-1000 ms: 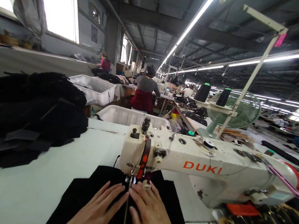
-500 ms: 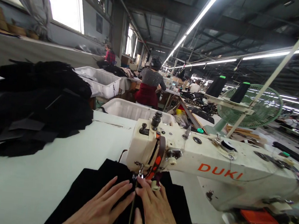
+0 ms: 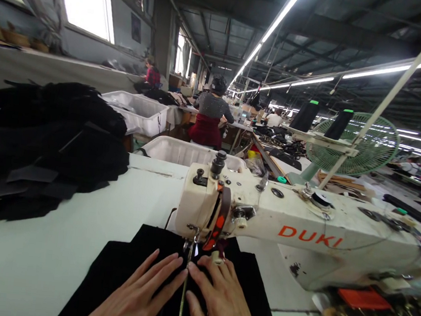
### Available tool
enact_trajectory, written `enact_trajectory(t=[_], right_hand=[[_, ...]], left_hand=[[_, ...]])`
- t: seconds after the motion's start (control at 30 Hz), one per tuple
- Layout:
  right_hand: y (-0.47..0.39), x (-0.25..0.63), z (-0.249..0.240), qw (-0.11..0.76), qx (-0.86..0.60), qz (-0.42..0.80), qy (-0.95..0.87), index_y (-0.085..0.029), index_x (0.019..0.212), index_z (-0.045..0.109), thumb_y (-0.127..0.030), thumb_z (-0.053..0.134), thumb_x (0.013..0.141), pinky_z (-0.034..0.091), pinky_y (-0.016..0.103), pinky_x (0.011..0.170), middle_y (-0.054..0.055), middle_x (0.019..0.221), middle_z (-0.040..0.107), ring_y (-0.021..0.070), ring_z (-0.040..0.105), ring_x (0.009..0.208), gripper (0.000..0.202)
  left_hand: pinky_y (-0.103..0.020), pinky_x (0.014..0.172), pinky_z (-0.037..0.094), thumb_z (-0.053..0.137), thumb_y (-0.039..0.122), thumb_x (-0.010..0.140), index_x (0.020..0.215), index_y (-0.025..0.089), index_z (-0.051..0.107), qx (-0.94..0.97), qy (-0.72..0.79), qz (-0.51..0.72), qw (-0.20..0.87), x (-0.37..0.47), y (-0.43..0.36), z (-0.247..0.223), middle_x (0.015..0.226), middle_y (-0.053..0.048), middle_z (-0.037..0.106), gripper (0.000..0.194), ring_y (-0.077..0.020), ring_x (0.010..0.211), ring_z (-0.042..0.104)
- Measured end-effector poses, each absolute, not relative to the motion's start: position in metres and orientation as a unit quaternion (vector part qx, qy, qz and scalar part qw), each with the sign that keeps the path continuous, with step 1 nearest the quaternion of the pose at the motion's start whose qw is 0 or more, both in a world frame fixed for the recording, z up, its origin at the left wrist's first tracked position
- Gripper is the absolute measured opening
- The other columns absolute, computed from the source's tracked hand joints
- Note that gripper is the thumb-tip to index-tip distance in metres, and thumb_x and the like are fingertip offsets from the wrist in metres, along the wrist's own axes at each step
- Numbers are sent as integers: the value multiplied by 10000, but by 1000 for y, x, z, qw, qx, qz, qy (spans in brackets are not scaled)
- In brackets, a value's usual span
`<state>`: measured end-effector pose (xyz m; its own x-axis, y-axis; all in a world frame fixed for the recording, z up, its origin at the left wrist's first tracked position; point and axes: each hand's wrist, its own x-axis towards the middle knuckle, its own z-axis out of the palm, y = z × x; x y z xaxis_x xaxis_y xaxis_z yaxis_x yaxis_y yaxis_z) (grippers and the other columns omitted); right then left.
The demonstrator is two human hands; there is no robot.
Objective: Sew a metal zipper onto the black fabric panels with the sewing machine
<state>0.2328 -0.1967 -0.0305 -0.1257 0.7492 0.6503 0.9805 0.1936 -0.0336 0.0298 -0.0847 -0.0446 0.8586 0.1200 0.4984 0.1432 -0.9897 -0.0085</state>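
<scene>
Pressing flat, clasping nothing, the left hand [image 3: 142,288] and right hand [image 3: 219,295] steady black cloth [image 3: 108,267] toward the near edge of the table [image 3: 48,256], its narrow strip [image 3: 182,307] apparently partway through the sewing machine [image 3: 234,217], a length seemingly unsewn.

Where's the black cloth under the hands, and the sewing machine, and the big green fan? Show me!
Black cloth [image 3: 112,268]: head view, on its flat left side.
Sewing machine [image 3: 264,218]: head view, on its long pale arm.
Green fan [image 3: 377,149]: head view, on the right part of its round cage.
</scene>
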Motion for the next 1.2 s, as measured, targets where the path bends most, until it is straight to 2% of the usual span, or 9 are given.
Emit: enact_trajectory(t=[0.2,0.3,0.43,0.57,0.7,0.93,1.03,1.2], right_hand=[[-190,232,-45,335,-590,-215,-702,-228,1159,664,-341,513,986,550,322,825,28,1008,737,192,677,892,256],[-188,232,-48,324,-590,-218,-707,-222,1145,659,-335,568,959,545,315,811,29,977,732,188,665,869,236],[-187,232,-48,337,-586,-226,-702,-210,1104,669,-342,565,963,537,316,805,27,948,731,191,655,852,220],[-185,231,-47,345,-579,-240,-699,-209,1063,683,-348,528,984,526,318,777,14,925,734,190,647,822,223],[-183,230,-47,354,-577,-253,-691,-209,1045,689,-351,501,1001,517,321,790,9,926,738,185,649,826,238],[-182,228,-50,349,-586,-256,-686,-206,1049,679,-341,510,994,514,336,805,4,923,741,182,660,821,223],[-183,229,-50,348,-583,-256,-688,-204,1055,677,-342,505,996,515,332,800,5,914,740,180,664,815,229],[-184,230,-52,336,-585,-249,-695,-209,1063,680,-345,562,962,536,331,820,20,923,741,188,671,835,207]], left_hand=[[-449,1140,386,510,265,914,1560,199,277,-965,-50,-255,31,31,-79,-54,1512,-78,461,690,-282,1367,461],[-482,1167,328,465,201,883,1568,197,245,-968,-65,-239,23,31,-80,-54,1529,-67,438,719,-259,1391,430],[-449,1194,204,437,189,892,1543,145,303,-969,-38,-237,55,31,-77,-58,1549,-69,405,666,-203,1418,389],[-410,1180,216,443,109,876,1521,127,357,-963,-11,-249,106,30,-69,-68,1520,-80,438,651,-201,1387,435],[-415,1186,185,340,6,857,1524,147,358,-955,-21,-262,140,31,-67,-71,1506,-53,460,682,-175,1379,441],[-433,1199,104,326,90,959,1503,142,393,-950,-20,-271,156,33,-68,-71,1504,-48,470,551,-178,1397,417],[-449,1211,51,350,47,908,1491,157,416,-951,-29,-266,156,35,-69,-72,1487,-49,493,596,-181,1386,435],[-434,1210,16,418,68,843,1409,155,503,-954,-23,-248,168,37,-71,-58,1402,-49,585,579,-169,1316,518]])
